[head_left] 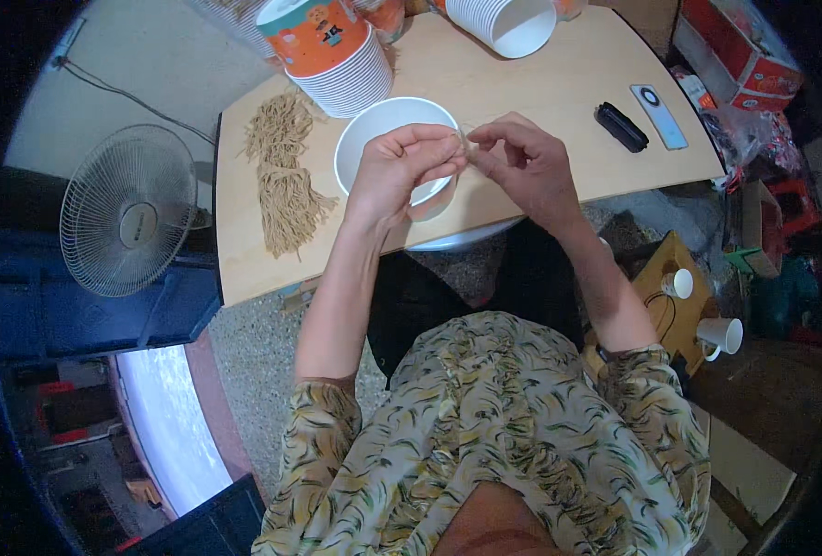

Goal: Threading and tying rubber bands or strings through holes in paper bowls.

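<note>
Two bare hands met over a white paper bowl [385, 130] at the near edge of a light wooden table [522, 88], head view only. Left hand [401, 167] was curled, thumb and forefinger pinched together at its tip; right hand [522, 162] faced it, its fingertips [477, 141] pinched likewise. Both pinches nearly touched, just above the bowl's right rim. Whatever they held was too thin to make out, maybe a single strand; could not tell for certain. Other fingers on both hands were loosely bent, not spread.

Bowl stood upright on the table, partly covered by the left hand, inside looked white and plain.

Left of the bowl lay a heap of tan strands [286, 176], stretched along the tabletop, near the bowl but apart from it. Behind the bowl stood a tilted stack of printed orange cups [332, 56], touching or nearly touching the bowl's far rim. Further back, a second stack of white bowls [503, 20]. To the right, a small black case [621, 126] and a pale flat remote [659, 116] lay side by side, well apart from the hands.

Off the table at left, a white desk fan [131, 211] stood on the floor.
</note>
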A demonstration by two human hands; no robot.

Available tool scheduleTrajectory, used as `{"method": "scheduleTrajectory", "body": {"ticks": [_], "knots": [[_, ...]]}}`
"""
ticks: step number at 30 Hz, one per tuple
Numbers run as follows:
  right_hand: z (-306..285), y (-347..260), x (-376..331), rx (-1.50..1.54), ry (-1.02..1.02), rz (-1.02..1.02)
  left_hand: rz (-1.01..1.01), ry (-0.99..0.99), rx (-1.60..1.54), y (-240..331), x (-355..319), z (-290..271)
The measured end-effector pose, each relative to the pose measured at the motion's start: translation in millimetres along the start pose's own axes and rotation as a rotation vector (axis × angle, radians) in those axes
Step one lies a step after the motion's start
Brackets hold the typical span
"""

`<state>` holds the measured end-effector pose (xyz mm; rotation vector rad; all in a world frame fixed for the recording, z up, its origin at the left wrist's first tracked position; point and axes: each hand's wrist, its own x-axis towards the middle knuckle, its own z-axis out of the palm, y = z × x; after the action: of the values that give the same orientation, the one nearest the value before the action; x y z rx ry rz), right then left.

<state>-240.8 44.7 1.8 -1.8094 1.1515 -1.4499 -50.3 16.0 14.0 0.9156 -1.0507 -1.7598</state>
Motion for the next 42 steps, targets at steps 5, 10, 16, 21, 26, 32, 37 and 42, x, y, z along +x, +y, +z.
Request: {"method": "scheduleTrajectory", "body": {"ticks": [5,10,16,21,26,32,37,42], "knots": [[5.8,7.8,-2.7,-0.013,0.046,-0.006,0.044,0.037,0.152,0.2,-1.5,6.7],[8.5,9.6,-3.8,-0.031,0.068,-0.001,0.042,0.044,0.152,-0.6,-4.9,7.5],[10.5,14.3,-5.6,0.032,0.068,0.067,0.050,0.063,0.138,-1.4,-4.2,7.8],[13.0,16.6,-5.3,0.128,0.021,0.149,0.072,0.110,0.157,-0.3,-8.6,14.2],[13.1,11.5,-4.1,0.319,0.020,0.240,0.173,0.101,0.327,-9.5,-5.3,10.8],[5.2,14.1,-2.6,0.557,-0.039,0.566,0.190,0.052,0.338,-9.4,-7.3,12.8],[5.0,21.2,-2.9,0.647,-0.034,0.635,0.228,0.023,0.405,-9.3,-6.9,12.4],[5.2,16.9,-3.3,0.590,-0.048,0.622,0.246,0.022,0.457,-7.6,-7.2,10.5]]}}
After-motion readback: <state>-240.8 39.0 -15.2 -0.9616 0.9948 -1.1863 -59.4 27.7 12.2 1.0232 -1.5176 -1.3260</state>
